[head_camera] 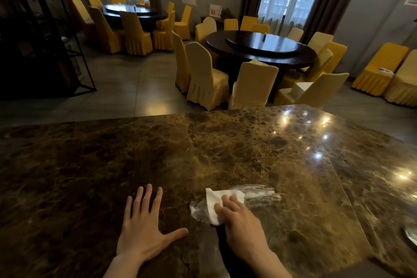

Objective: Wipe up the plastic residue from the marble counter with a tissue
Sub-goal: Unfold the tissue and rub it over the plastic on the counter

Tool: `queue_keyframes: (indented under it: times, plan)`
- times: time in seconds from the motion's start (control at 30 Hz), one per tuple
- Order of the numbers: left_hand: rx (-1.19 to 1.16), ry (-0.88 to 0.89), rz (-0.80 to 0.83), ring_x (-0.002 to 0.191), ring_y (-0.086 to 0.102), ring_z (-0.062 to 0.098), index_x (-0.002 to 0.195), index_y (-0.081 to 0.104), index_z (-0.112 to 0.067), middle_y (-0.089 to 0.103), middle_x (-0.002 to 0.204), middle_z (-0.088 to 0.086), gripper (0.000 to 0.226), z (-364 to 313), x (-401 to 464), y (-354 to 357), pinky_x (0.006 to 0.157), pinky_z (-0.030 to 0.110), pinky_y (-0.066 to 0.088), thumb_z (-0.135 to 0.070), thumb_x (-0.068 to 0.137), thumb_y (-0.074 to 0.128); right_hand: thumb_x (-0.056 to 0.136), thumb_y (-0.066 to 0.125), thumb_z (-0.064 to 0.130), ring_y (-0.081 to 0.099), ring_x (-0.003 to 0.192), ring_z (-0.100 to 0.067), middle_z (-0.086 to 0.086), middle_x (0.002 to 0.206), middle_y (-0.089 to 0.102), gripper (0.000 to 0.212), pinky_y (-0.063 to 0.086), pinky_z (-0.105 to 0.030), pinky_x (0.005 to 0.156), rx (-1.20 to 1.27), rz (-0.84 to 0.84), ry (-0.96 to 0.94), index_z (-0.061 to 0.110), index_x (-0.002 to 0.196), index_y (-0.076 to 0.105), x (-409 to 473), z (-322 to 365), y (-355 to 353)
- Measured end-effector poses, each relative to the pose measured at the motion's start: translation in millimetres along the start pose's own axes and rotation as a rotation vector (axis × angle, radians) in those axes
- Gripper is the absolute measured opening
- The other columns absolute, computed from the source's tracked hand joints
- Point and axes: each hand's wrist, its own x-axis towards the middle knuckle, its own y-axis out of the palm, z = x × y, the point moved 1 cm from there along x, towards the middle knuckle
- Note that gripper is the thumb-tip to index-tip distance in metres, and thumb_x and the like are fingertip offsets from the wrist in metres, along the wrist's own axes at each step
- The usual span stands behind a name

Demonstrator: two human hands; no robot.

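Observation:
A brown marble counter (248,156) fills the lower half of the head view. A whitish, streaky patch of plastic residue (259,194) lies on it near the front, stretching right from under a white tissue (213,201). My right hand (239,219) presses down on the tissue, fingers on top of it, with the tissue's left and upper parts showing. My left hand (144,225) lies flat on the bare counter to the left of the tissue, fingers spread, holding nothing.
The counter's far edge runs across the middle of the view, and a seam angles across its right side. A shiny object (411,235) shows at the right edge. Beyond stand round dark tables (261,47) with yellow-covered chairs (203,74) and a black metal shelf frame (67,36) at left.

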Motion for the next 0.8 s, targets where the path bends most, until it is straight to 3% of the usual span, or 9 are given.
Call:
queue_keyframes:
  times: [0.07, 0.1, 0.23, 0.33, 0.47, 0.63, 0.73, 0.8]
  plan:
    - [-0.007, -0.001, -0.004, 0.150, -0.035, 0.021, 0.156, -0.025, -0.030, -0.031, 0.166, -0.001, 0.142, 0, 0, 0, 0.127, 0.051, -0.015, -0.115, 0.048, 0.008, 0.090, 0.059, 0.021, 0.054, 0.120, -0.017, 0.011, 0.120, 0.063, 0.019, 0.051, -0.034, 0.074, 0.014, -0.094, 0.073, 0.028, 0.104, 0.069, 5, -1, -9]
    - [-0.005, -0.002, -0.003, 0.150, -0.036, 0.021, 0.156, -0.025, -0.030, -0.032, 0.166, -0.001, 0.142, 0, -1, 0, 0.127, 0.051, -0.015, -0.115, 0.048, 0.008, 0.086, 0.063, 0.018, 0.058, 0.111, -0.018, 0.010, 0.107, 0.067, 0.016, 0.048, -0.035, 0.069, 0.045, -0.126, 0.117, 0.026, 0.096, 0.073, 8, -2, -12]
    - [0.007, -0.004, 0.003, 0.150, -0.036, 0.022, 0.156, -0.026, -0.030, -0.033, 0.166, 0.000, 0.142, 0, 0, 0, 0.127, 0.052, -0.015, -0.115, 0.047, 0.008, 0.075, 0.062, 0.001, 0.069, 0.085, -0.011, 0.007, 0.087, 0.076, 0.029, 0.053, -0.030, 0.072, 0.357, -0.265, 0.287, 0.023, 0.086, 0.078, 21, -4, -21]
    - [0.007, -0.001, 0.006, 0.150, -0.035, 0.022, 0.156, -0.026, -0.030, -0.032, 0.166, 0.000, 0.142, 0, 0, -1, 0.127, 0.052, -0.015, -0.115, 0.048, 0.008, 0.081, 0.065, -0.001, 0.066, 0.076, 0.003, 0.013, 0.080, 0.074, 0.033, 0.048, -0.013, 0.066, 0.590, -0.304, 0.366, 0.030, 0.086, 0.076, 27, 1, -24]
    - [0.011, 0.005, -0.002, 0.150, -0.036, 0.022, 0.156, -0.026, -0.030, -0.032, 0.166, 0.000, 0.141, 0, 0, -1, 0.127, 0.051, -0.016, -0.115, 0.048, 0.006, 0.086, 0.067, 0.005, 0.067, 0.084, 0.001, 0.012, 0.087, 0.074, 0.028, 0.048, -0.012, 0.070, 0.713, -0.264, 0.418, 0.031, 0.088, 0.077, 30, 12, -21]
    - [0.010, 0.009, -0.008, 0.150, -0.036, 0.021, 0.156, -0.024, -0.029, -0.031, 0.166, 0.000, 0.141, 1, 1, 2, 0.127, 0.051, -0.015, -0.115, 0.049, 0.007, 0.091, 0.051, 0.009, 0.062, 0.073, 0.007, 0.010, 0.091, 0.072, 0.036, 0.043, -0.007, 0.061, 0.653, -0.076, 0.232, 0.022, 0.115, 0.074, 29, 54, -13]
    - [0.013, 0.005, -0.017, 0.151, -0.034, 0.021, 0.156, -0.022, -0.029, -0.029, 0.167, 0.001, 0.141, 2, 2, 4, 0.127, 0.052, -0.014, -0.115, 0.050, 0.008, 0.090, 0.050, 0.004, 0.066, 0.096, -0.005, 0.002, 0.110, 0.073, 0.050, 0.051, -0.015, 0.076, 0.577, -0.040, 0.069, 0.023, 0.136, 0.059, 25, 66, -6]
    - [0.017, 0.002, -0.013, 0.151, -0.034, 0.022, 0.156, -0.023, -0.029, -0.029, 0.167, 0.001, 0.141, 1, 2, 4, 0.127, 0.052, -0.014, -0.115, 0.049, 0.008, 0.089, 0.056, 0.010, 0.059, 0.111, -0.014, 0.004, 0.119, 0.068, 0.053, 0.049, -0.025, 0.085, 0.385, -0.066, -0.075, 0.025, 0.139, 0.053, 23, 65, -1]
